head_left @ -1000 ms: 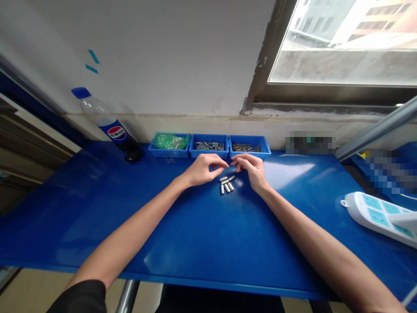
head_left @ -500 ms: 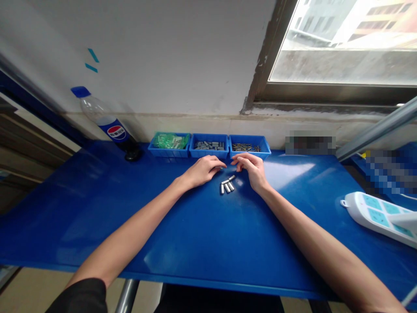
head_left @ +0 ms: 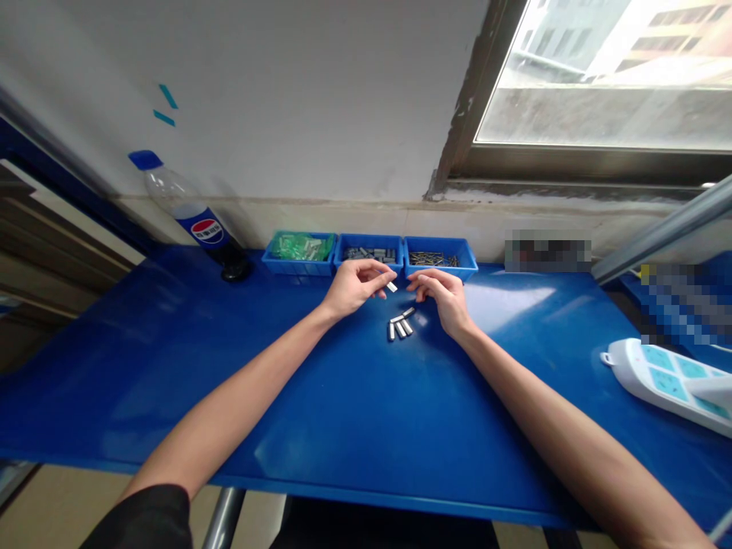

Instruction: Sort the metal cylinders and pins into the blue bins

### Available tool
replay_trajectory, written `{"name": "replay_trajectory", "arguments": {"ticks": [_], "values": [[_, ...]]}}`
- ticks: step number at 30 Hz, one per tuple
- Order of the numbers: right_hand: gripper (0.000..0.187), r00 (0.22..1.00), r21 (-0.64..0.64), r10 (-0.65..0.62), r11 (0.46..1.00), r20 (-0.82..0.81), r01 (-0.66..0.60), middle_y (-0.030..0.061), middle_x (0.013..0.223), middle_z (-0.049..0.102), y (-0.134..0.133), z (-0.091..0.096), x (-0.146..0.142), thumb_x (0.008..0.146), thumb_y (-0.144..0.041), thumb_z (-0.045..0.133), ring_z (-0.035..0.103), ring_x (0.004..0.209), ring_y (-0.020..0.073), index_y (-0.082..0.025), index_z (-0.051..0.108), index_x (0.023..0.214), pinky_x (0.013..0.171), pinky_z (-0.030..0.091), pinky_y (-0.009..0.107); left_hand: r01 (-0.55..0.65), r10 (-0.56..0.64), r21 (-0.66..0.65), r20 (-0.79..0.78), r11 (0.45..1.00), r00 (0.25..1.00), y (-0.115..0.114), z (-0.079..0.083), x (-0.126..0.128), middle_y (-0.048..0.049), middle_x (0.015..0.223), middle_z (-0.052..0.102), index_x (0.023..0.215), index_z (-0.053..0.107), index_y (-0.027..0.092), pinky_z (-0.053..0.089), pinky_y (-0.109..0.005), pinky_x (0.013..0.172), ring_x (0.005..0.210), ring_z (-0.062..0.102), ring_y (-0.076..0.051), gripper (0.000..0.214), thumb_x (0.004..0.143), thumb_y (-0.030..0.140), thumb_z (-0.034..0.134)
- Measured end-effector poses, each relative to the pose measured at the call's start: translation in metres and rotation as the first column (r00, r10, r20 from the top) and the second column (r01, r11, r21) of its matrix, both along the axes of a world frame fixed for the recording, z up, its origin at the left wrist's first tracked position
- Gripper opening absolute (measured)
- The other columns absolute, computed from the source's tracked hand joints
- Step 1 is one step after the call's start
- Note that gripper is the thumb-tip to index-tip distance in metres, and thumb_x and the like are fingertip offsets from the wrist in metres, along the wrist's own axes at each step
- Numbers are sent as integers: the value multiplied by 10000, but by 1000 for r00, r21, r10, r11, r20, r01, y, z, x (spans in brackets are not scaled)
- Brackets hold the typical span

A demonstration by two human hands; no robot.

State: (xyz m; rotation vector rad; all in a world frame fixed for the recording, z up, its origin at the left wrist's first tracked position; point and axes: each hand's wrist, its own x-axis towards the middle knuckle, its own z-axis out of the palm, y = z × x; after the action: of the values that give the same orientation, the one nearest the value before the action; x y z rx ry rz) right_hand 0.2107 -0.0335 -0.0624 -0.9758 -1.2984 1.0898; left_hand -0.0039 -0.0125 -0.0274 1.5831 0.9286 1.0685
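My left hand (head_left: 359, 290) pinches a small silver metal block (head_left: 392, 287) between thumb and fingertips, in front of the middle blue bin (head_left: 366, 268). Facing it across a small gap is my right hand (head_left: 443, 297), its thumb and fingers closed together; whatever they may hold is too small or hidden to make out. Just below the two hands, several more small metal blocks (head_left: 401, 328) lie in a loose cluster on the blue table (head_left: 366, 412). Grey metal pieces (head_left: 371, 253) fill part of the middle bin.
The right blue bin (head_left: 440, 272) holds long thin screws (head_left: 433, 259). Green plastic wrapping (head_left: 300, 247) lies in the left blue bin (head_left: 298, 268). A cola bottle (head_left: 200, 221) stands back left. At the right edge is a white power strip (head_left: 634, 374).
My left hand has lifted and turned slightly, and the metal block in its fingertips now shows clearly. My right hand has stayed almost still. The view has shifted a little.
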Motion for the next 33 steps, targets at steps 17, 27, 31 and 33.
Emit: {"name": "replay_trajectory", "arguments": {"ticks": [17, 27, 31, 33], "values": [[214, 1000, 4, 25, 1000, -5, -25, 32, 777, 752, 0, 0, 0, 898, -370, 672, 578, 575, 141, -200, 801, 912, 600, 479, 295, -180, 161, 213, 101, 960, 982, 6, 0, -6, -154, 1488, 622, 1345, 698, 168, 578, -401, 1084, 1223, 713, -258, 477, 896, 322, 748], [204, 985, -52, -134, 990, -111, 129, 38, 712, 723, 3, 0, 3, 859, -349, 641, 576, 556, 148, -194, 773, 845, 564, 454, 289, 527, -257, 452, -532, 720, 807, -9, -13, 5, -45, 1360, 725, 1265, 763, 267, 496, -460, 1167, 1339, 621, -245, 611, 823, -65, 502], [205, 986, -55, -128, 991, -105, 123, 42, 714, 721, 3, 0, 2, 858, -357, 641, 575, 558, 151, -199, 768, 837, 563, 454, 291, 598, -236, 428, -644, 678, 728, -7, -18, 6, -74, 1347, 730, 1276, 760, 248, 508, -488, 1147, 1342, 613, -281, 586, 831, -60, 536], [205, 985, -57, -124, 991, -117, 118, 45, 709, 723, 3, 0, 2, 856, -350, 644, 574, 557, 148, -192, 773, 835, 560, 449, 289, 574, -156, 436, -687, 693, 710, -5, -17, 2, -91, 1302, 751, 1252, 770, 219, 531, -486, 1113, 1295, 646, -292, 530, 852, -37, 535]]}}
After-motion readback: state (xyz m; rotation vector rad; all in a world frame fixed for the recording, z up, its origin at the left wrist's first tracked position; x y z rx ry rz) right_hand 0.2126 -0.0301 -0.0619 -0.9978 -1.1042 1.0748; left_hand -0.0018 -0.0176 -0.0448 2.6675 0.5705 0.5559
